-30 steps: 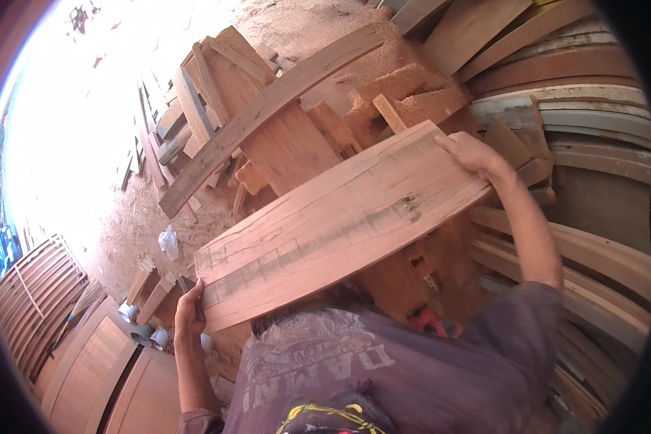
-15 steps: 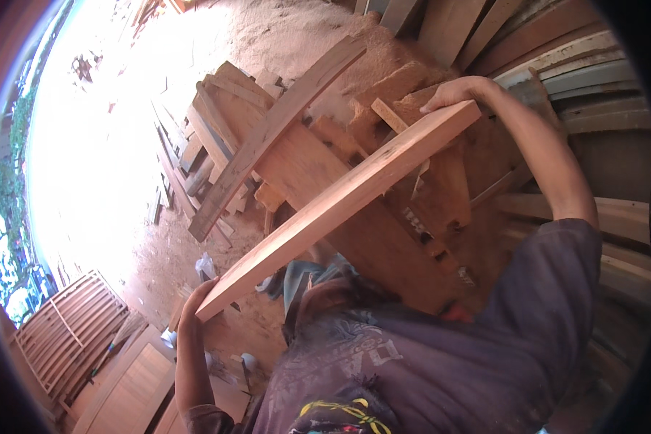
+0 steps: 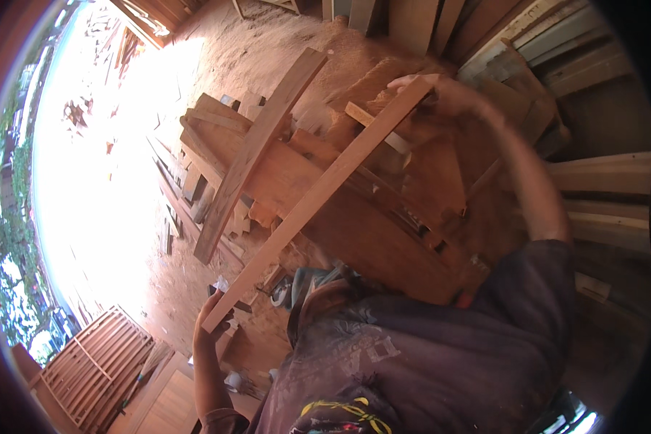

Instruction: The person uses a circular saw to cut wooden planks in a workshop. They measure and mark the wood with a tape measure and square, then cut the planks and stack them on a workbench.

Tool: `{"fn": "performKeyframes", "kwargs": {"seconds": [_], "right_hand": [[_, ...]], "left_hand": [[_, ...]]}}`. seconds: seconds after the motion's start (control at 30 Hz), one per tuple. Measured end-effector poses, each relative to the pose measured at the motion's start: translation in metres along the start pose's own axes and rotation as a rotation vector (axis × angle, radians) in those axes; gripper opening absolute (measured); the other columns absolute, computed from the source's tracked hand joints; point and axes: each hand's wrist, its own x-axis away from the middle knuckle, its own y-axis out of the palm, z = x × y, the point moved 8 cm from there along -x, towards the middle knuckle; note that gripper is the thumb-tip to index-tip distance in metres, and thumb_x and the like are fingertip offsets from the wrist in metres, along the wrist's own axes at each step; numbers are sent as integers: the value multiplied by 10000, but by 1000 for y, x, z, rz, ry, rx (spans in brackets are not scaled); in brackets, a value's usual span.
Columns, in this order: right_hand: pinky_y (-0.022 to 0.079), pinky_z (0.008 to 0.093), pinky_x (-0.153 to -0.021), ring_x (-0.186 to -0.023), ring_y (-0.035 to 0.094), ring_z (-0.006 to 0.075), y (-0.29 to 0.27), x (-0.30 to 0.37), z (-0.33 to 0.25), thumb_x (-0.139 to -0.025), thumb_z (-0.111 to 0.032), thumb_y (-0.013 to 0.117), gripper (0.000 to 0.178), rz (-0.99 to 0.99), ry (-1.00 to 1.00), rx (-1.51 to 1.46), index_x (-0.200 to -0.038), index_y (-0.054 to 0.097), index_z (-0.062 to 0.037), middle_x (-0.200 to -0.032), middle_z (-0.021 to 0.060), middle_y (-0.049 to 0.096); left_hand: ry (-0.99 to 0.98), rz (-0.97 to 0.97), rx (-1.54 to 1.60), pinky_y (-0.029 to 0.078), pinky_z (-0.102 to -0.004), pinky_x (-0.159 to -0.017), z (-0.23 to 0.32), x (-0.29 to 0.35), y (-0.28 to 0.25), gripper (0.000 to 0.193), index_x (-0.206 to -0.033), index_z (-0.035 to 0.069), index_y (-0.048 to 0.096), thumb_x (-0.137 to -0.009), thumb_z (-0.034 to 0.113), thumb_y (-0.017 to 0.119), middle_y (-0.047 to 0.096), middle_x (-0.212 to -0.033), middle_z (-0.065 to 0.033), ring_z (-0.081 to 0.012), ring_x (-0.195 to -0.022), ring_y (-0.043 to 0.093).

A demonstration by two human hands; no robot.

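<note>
I hold a long, straight reddish wooden board [image 3: 315, 197] slantwise in front of me, one end in each hand. My left hand [image 3: 213, 312] grips its near left end, with fingers closed around the edge. At the far right end is my right hand [image 3: 441, 92], its fingers curled over the board's tip. Below the board lies a wide wooden plank [image 3: 372, 235] on the bench, partly dusted. A second, slightly bowed board [image 3: 260, 148] rests across that plank, to the left of mine, touching neither hand.
Offcuts [image 3: 213, 130] are piled at the bench's far end. Sawdust [image 3: 231, 36] covers the ground beyond. Stacked timber [image 3: 600, 177] lines the right side. At the lower left stands a slatted wooden frame [image 3: 94, 362] beside a wooden panel [image 3: 163, 398].
The board has turned about its length and now shows a narrower-looking face. Its right end has moved left with my right hand. Both hands still hold it.
</note>
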Motion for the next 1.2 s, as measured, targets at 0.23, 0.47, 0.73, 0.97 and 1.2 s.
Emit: {"fn": "performKeyframes", "kwargs": {"seconds": [0.23,0.47,0.73,0.97,1.2], "right_hand": [[573,395,-931,-1088,715,209,9,15,-8,-981,-90,651,291,163,27,292,-1266,692,-47,-1215,90,755],[560,382,-892,-1065,720,205,13,21,23,-1034,-152,555,258,221,-39,-173,-1207,695,-21,-1190,117,759],[587,376,-931,-1061,736,256,18,34,-32,-950,-49,683,267,334,316,293,-1212,724,-12,-1167,130,758],[601,399,-920,-1054,749,283,29,43,-21,-901,-18,754,239,579,228,213,-1138,739,4,-1152,161,753],[594,391,-898,-1082,750,278,28,49,5,-919,-153,759,221,572,284,237,-1100,758,-26,-1112,141,769]], "left_hand": [[489,140,-55,467,-206,-601,-12,7,-29,245,-1092,142,705,-1050,381,667,645,-871,8,-111,-763,633],[367,178,333,449,-178,-568,-46,-16,-48,231,-1132,103,691,-1066,322,655,620,-822,33,-65,-709,601],[661,226,191,489,-232,-765,-66,-1,-54,293,-1324,93,598,-1079,248,556,649,-1099,-28,-151,-1035,626],[531,286,384,473,-352,-901,-61,34,-4,668,-1607,160,412,-1120,610,331,540,-1594,-58,-264,-1366,555],[525,316,433,486,-293,-797,-58,35,-5,541,-1513,159,473,-1119,529,456,593,-1501,-97,-188,-1038,589]]}}
